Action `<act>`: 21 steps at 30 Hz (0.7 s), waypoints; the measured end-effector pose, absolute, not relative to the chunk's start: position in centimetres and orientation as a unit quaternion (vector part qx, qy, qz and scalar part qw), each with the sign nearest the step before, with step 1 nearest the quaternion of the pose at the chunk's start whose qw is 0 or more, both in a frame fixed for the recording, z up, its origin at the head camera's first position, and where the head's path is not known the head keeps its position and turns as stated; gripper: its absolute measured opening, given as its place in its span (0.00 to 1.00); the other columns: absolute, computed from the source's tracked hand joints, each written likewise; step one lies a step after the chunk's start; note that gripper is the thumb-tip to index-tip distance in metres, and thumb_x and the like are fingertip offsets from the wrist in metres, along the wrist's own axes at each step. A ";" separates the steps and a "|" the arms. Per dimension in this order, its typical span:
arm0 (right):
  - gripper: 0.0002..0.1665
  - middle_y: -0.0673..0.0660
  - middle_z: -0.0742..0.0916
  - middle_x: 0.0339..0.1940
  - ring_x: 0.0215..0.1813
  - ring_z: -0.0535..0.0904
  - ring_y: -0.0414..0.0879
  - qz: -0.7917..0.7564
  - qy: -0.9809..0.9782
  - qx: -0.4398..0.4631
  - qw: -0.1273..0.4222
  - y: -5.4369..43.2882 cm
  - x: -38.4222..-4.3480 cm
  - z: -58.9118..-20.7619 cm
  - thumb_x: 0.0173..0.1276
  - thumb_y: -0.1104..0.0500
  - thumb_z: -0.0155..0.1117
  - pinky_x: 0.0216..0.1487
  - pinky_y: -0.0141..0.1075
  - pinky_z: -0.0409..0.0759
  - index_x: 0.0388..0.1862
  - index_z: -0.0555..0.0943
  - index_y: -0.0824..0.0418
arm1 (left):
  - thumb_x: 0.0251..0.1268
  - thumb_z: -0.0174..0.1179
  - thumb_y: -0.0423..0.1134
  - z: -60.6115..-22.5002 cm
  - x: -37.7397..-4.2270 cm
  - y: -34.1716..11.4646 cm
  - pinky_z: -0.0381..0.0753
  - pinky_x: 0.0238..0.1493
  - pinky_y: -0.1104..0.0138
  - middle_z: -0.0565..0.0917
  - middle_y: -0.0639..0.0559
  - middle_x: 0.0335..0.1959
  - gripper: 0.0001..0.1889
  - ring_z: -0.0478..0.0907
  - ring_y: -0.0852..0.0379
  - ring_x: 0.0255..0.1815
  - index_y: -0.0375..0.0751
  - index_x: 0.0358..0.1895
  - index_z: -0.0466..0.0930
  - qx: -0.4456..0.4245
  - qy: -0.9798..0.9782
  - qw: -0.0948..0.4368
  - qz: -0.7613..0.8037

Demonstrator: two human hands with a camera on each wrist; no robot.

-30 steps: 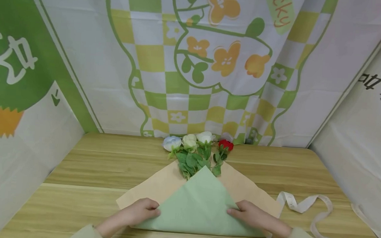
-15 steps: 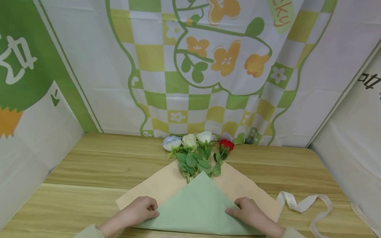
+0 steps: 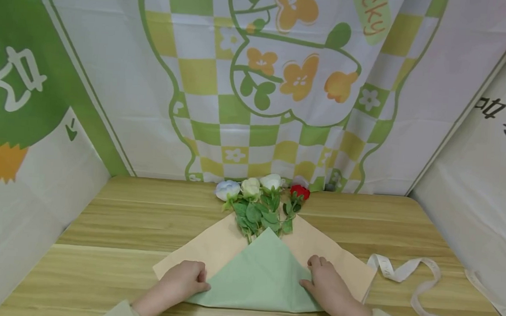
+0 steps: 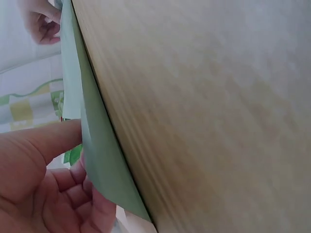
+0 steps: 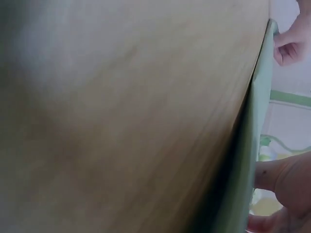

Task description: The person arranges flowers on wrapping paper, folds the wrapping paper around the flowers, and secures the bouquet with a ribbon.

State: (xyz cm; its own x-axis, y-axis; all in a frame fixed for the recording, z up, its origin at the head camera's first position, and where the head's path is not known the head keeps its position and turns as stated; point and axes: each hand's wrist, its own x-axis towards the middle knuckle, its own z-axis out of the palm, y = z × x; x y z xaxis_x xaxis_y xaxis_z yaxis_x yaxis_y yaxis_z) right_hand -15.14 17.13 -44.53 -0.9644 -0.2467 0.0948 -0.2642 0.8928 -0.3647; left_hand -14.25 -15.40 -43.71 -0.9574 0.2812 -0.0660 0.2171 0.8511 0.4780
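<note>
A sheet of wrapping paper [image 3: 255, 277], green on one face and peach on the other, lies on the table with its near part folded up into a green triangle. My left hand [image 3: 183, 281] pinches the fold's left edge between thumb and curled fingers; the left wrist view shows the thumb [image 4: 63, 138] against the green face. On the fold's right side my right hand [image 3: 331, 287] grips the paper, thumb on the green face. Artificial flowers lie on the sheet: a blue one [image 3: 227, 190], a cream one [image 3: 251, 187], a white one [image 3: 271, 181] and a red rose [image 3: 300, 192]. The fold hides their lower stems.
A white printed ribbon [image 3: 422, 291] curls across the right side of the wooden table [image 3: 116, 227]. A patterned cloth [image 3: 279, 145] hangs behind the table's far edge, with more printed cloth at both sides.
My right hand has shifted left and slightly up along the fold, its fingers now pointing more away from me. The green tip has come down a little. The left hand has barely moved.
</note>
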 end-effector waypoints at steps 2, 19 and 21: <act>0.25 0.53 0.72 0.29 0.30 0.66 0.45 0.169 -0.969 0.162 0.073 17.1 -15.1 -44.7 0.46 0.58 0.75 0.28 0.33 0.68 0.39 0.72 0.64 | 0.44 0.69 0.39 -43.7 -14.2 -15.2 0.61 0.19 0.69 0.66 0.58 0.16 0.17 0.61 0.62 0.18 0.47 0.17 0.66 0.136 0.963 0.051 0.226; 0.12 0.50 0.70 0.30 0.30 0.65 0.41 0.158 -0.943 0.292 -0.021 15.8 -13.1 -43.7 0.56 0.57 0.67 0.30 0.31 0.71 0.32 0.75 0.62 | 0.58 0.58 0.32 -43.1 -14.1 -13.0 0.68 0.23 0.74 0.68 0.58 0.23 0.05 0.64 0.65 0.22 0.42 0.27 0.73 0.345 0.932 0.016 0.109; 0.13 0.51 0.70 0.31 0.31 0.64 0.42 0.146 -0.947 0.285 -0.029 15.7 -12.8 -43.6 0.57 0.55 0.66 0.31 0.33 0.70 0.33 0.74 0.62 | 0.58 0.58 0.34 -42.9 -13.8 -12.7 0.69 0.24 0.73 0.69 0.58 0.24 0.03 0.65 0.64 0.23 0.42 0.29 0.74 0.356 0.930 0.019 0.096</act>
State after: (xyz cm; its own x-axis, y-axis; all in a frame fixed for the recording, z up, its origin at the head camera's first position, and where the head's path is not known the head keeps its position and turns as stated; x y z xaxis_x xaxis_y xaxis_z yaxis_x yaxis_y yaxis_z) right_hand -12.77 15.69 -43.60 -0.8363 -0.5475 0.0280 -0.5304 0.7952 -0.2938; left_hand -13.81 -12.68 -42.85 -0.7465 0.6647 0.0317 0.6572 0.7290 0.1916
